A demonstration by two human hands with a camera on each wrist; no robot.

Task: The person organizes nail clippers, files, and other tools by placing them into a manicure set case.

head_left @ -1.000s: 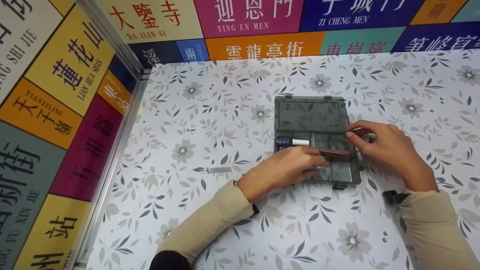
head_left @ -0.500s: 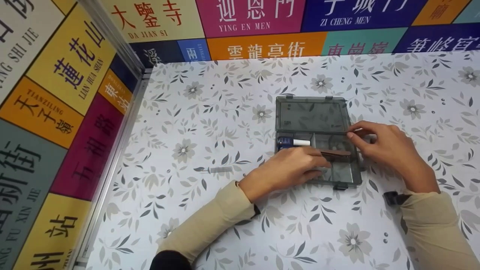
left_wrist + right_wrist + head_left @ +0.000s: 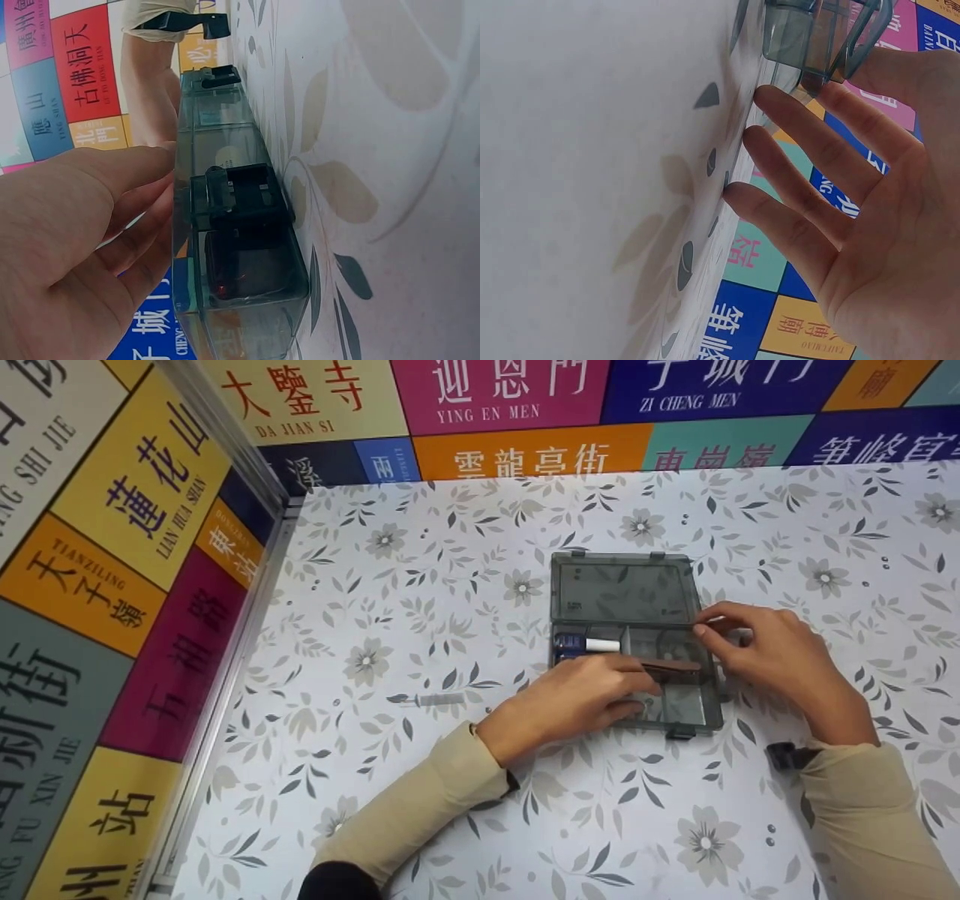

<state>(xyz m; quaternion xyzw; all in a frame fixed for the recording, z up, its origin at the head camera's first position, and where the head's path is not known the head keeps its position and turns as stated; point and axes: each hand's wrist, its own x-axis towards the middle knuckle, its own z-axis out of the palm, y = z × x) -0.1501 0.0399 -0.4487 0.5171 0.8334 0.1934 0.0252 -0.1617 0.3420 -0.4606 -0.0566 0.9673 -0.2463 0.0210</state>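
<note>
A smoky grey, see-through divided box [image 3: 626,589] lies on the table with its lid folded back. My left hand [image 3: 570,694] reaches over its front left part, fingers bent down into a compartment; I cannot tell whether they pinch anything. Just beyond those fingers shows a slim brown, double-layered thing [image 3: 679,667], its left end covered by the hand. A dark blue nail polish bottle [image 3: 574,644] with a white cap lies in the back left compartment. My right hand [image 3: 780,656] pinches the box's right edge near the hinge. In the right wrist view, its other fingers [image 3: 802,202] are spread by the tabletop.
Left of the box, a small slender tool [image 3: 439,700] with a pale handle lies on the flower-patterned table [image 3: 465,607]. Panels with large lettering [image 3: 517,454] stand along the table's back and left sides. Black latches [image 3: 247,199] project from the box's front.
The head camera's view has shifted very slightly. Both hands and the box keep their places.
</note>
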